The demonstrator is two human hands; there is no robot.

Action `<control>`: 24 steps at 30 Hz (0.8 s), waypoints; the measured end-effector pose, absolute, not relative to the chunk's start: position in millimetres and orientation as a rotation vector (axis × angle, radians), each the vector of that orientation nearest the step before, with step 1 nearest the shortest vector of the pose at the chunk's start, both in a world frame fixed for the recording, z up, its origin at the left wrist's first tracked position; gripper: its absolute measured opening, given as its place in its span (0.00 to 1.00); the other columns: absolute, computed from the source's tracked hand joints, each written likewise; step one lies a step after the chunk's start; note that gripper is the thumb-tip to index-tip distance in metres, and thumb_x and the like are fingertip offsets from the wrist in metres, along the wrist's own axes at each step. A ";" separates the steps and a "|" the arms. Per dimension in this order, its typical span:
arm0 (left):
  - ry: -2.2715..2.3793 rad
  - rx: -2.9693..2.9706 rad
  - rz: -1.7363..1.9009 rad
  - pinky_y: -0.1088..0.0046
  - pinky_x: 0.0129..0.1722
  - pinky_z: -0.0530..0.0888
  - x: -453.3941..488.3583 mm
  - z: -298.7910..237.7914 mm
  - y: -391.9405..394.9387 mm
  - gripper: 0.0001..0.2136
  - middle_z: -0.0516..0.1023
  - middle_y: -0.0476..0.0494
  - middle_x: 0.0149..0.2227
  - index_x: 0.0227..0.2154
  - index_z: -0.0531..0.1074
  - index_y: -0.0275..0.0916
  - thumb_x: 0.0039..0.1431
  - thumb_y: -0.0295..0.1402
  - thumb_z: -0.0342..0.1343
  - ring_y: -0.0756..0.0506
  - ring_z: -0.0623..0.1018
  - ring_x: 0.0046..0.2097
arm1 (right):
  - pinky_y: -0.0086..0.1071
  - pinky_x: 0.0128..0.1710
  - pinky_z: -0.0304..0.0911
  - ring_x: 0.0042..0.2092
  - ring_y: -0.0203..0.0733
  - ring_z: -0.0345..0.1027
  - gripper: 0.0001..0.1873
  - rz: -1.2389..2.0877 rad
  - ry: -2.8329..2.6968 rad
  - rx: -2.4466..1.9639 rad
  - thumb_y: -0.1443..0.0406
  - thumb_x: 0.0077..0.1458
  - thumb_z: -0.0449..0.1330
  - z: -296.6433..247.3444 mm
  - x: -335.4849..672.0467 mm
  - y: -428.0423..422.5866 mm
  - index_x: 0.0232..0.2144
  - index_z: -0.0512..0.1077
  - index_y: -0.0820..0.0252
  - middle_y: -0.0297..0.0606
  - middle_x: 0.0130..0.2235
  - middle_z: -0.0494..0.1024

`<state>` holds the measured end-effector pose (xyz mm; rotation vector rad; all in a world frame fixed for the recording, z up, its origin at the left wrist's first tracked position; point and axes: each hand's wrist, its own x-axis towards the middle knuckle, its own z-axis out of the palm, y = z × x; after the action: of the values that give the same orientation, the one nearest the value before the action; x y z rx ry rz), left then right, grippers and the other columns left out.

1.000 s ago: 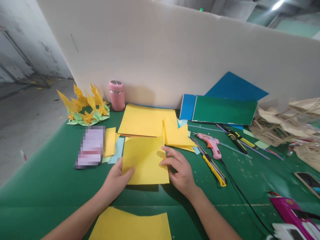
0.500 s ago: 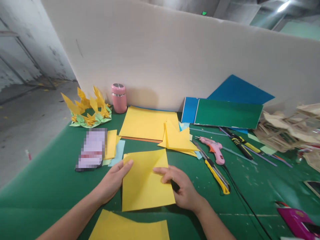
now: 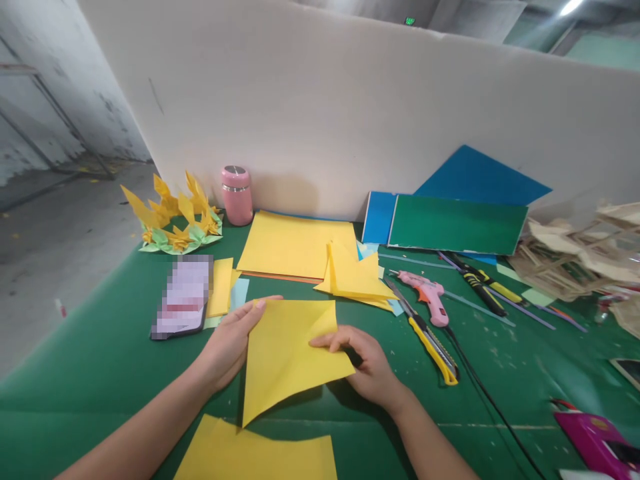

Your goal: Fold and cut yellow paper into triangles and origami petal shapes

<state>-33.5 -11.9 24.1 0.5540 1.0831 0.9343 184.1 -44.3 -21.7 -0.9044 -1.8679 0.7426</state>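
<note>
A square sheet of yellow paper is held between my two hands, above the green table. My left hand grips its upper left edge, thumb on top and fingers behind. On the right edge, my right hand pinches the sheet, with the fingers in front and the rest of the grip partly hidden. The sheet is bent, and its lower right corner is lifted. Another yellow sheet lies on the table close to me, cut off by the bottom of the view.
Beyond my hands lie a yellow paper stack and folded yellow pieces. To the right are a utility knife, a pink glue gun with its cord, and pliers. A phone, paper crown and pink flask stand left.
The held sheet has bent more, its lower right corner rising while the lower left stays down. My left fingers now show past the top edge.
</note>
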 end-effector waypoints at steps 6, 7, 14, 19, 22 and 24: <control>1.169 0.487 1.033 0.70 0.34 0.78 -29.1 19.3 -7.3 0.07 0.81 0.42 0.30 0.37 0.75 0.35 0.54 0.29 0.57 0.43 0.81 0.34 | 0.34 0.38 0.68 0.39 0.41 0.76 0.07 0.787 -1.786 -0.879 0.60 0.61 0.55 -19.1 187.6 -45.0 0.30 0.65 0.54 0.40 0.37 0.82; 1.177 0.500 1.034 0.71 0.34 0.78 -29.5 18.3 -6.6 0.07 0.81 0.43 0.29 0.36 0.75 0.35 0.53 0.29 0.58 0.44 0.81 0.32 | 0.34 0.37 0.68 0.39 0.41 0.76 0.08 0.797 -1.779 -0.885 0.60 0.61 0.55 -18.6 188.1 -45.4 0.30 0.65 0.54 0.40 0.37 0.82; 1.209 1.023 0.906 0.69 0.32 0.76 -34.6 7.1 2.2 0.15 0.80 0.44 0.30 0.35 0.74 0.37 0.40 0.34 0.64 0.44 0.79 0.32 | 0.32 0.34 0.69 0.35 0.41 0.76 0.10 0.917 -1.622 -1.016 0.58 0.60 0.56 -20.9 186.8 -44.4 0.30 0.66 0.55 0.37 0.32 0.80; 1.184 1.547 0.926 0.66 0.44 0.75 -42.0 -7.2 2.3 0.09 0.80 0.42 0.39 0.31 0.77 0.40 0.46 0.34 0.55 0.42 0.78 0.44 | 0.30 0.33 0.68 0.33 0.39 0.73 0.09 0.925 -1.565 -1.029 0.58 0.59 0.57 -26.9 186.6 -41.2 0.31 0.69 0.57 0.36 0.31 0.76; 1.155 1.739 0.858 0.70 0.39 0.76 -47.4 -11.3 -1.9 0.10 0.80 0.42 0.39 0.28 0.79 0.41 0.50 0.33 0.51 0.43 0.79 0.41 | 0.32 0.36 0.67 0.35 0.40 0.73 0.06 0.939 -1.662 -0.970 0.60 0.57 0.60 -25.6 189.6 -40.5 0.32 0.70 0.56 0.37 0.33 0.78; 1.163 1.800 0.872 0.72 0.37 0.77 -48.8 -11.8 -3.8 0.12 0.80 0.43 0.38 0.29 0.80 0.42 0.52 0.32 0.50 0.44 0.79 0.40 | 0.34 0.39 0.65 0.38 0.41 0.73 0.06 0.881 -1.803 -0.913 0.60 0.56 0.61 -23.6 192.3 -39.6 0.35 0.72 0.55 0.39 0.35 0.80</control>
<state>-48.8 -3.8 -11.8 1.8003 1.1625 0.8716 192.3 -39.6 -23.6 -0.9131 -1.8025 0.8814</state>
